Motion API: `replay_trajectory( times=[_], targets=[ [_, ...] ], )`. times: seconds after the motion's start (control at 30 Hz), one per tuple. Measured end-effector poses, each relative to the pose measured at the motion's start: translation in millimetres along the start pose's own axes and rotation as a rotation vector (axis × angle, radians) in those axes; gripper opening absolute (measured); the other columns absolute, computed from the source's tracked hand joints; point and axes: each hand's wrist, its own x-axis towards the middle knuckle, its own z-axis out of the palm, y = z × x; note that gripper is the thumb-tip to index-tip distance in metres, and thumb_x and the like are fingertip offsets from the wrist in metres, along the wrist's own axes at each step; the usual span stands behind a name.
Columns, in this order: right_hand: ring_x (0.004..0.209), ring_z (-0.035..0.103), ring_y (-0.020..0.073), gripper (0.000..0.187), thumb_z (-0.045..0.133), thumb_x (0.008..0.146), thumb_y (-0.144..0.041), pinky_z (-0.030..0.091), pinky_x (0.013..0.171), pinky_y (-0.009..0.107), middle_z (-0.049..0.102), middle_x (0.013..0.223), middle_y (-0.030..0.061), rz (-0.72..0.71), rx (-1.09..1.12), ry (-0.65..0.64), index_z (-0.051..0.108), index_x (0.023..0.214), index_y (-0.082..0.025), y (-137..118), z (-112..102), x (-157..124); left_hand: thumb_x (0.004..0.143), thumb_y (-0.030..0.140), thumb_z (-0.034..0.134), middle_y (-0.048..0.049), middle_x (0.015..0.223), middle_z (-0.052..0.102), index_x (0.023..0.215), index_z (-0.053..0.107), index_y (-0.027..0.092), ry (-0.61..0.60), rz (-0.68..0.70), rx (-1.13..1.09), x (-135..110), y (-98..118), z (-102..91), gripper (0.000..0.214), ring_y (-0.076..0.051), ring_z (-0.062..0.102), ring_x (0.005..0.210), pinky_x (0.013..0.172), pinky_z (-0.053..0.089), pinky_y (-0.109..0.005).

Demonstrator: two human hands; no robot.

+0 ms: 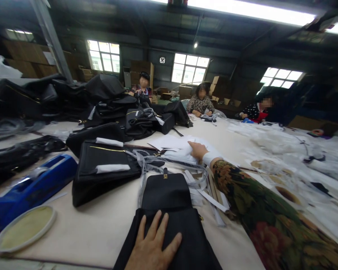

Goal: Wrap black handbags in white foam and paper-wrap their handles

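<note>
My left hand (pixel 153 243) lies flat with fingers spread on a black bag (pixel 169 210) at the near edge of the table. The bag has a small gold clasp at its top. My right hand (pixel 197 150), arm in a flowered sleeve, reaches forward onto a stack of white paper sheets (pixel 176 144) in the middle of the table; its fingers are hidden behind the hand. Clear plastic wrapping (pixel 157 161) lies between the bag and the paper.
A blue tape dispenser (pixel 30 187) and a round yellow pad (pixel 26 228) sit at the near left. Black bags (pixel 104 168) are piled across the left and far side. White paper and plastic cover the right (pixel 284 150). Three people sit at the far end.
</note>
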Motion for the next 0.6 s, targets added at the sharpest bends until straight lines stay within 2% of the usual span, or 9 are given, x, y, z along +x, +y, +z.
replay_trajectory(
  times=[0.13, 0.3, 0.4, 0.47, 0.6],
  targets=[
    [0.118, 0.057, 0.0285, 0.043, 0.063, 0.094, -0.038, 0.046, 0.1, 0.054, 0.057, 0.131, 0.011, 0.028, -0.057, -0.058, 0.055, 0.131, -0.018, -5.9, 3.8, 6.4, 0.094, 0.017, 0.056, -0.0141, 0.156, 0.034, 0.147, 0.033, 0.051, 0.04, 0.024, 0.008, 1.3, -3.6, 1.8, 0.067, -0.046, 0.035, 0.14, 0.098, 0.036, -0.078],
    [0.121, 0.054, 0.0275, 0.024, 0.064, 0.092, -0.034, 0.04, 0.105, 0.052, 0.063, 0.124, 0.0097, -0.042, -0.009, -0.055, 0.067, 0.107, -0.016, 0.3, -7.2, -1.0, 0.092, 0.012, 0.055, -0.0151, 0.156, 0.032, 0.147, 0.034, 0.049, 0.021, 0.015, -0.014, 0.9, -2.5, 0.3, 0.07, -0.046, 0.033, 0.141, 0.099, 0.033, -0.078],
    [0.121, 0.054, 0.0248, 0.015, 0.069, 0.081, -0.022, 0.04, 0.104, 0.039, 0.066, 0.122, 0.008, -0.105, 0.096, -0.01, 0.071, 0.095, -0.017, 13.9, -22.5, -10.0, 0.09, 0.011, 0.057, -0.015, 0.158, 0.027, 0.148, 0.033, 0.048, 0.01, 0.01, -0.041, -0.6, -1.7, -0.3, 0.074, -0.046, 0.027, 0.143, 0.101, 0.028, -0.079],
    [0.107, 0.06, 0.022, 0.014, 0.066, 0.078, -0.021, 0.044, 0.094, 0.031, 0.071, 0.111, 0.0074, -0.097, 0.178, 0.036, 0.072, 0.09, -0.017, 26.8, -37.2, -15.7, 0.089, 0.013, 0.059, -0.0139, 0.159, 0.024, 0.149, 0.032, 0.048, -0.013, -0.003, -0.057, -1.3, -0.6, -5.1, 0.074, -0.044, 0.023, 0.145, 0.104, 0.025, -0.078],
    [0.076, 0.062, 0.0214, 0.03, 0.047, 0.086, -0.031, 0.048, 0.069, 0.03, 0.071, 0.083, 0.0098, 0.006, 0.318, 0.187, 0.069, 0.089, -0.01, 45.1, -74.1, -29.6, 0.088, 0.029, 0.063, -0.0141, 0.16, 0.023, 0.148, 0.036, 0.044, -0.121, -0.039, -0.123, -2.2, 5.4, -30.7, 0.067, -0.044, 0.018, 0.147, 0.107, 0.019, -0.078]
  ],
)
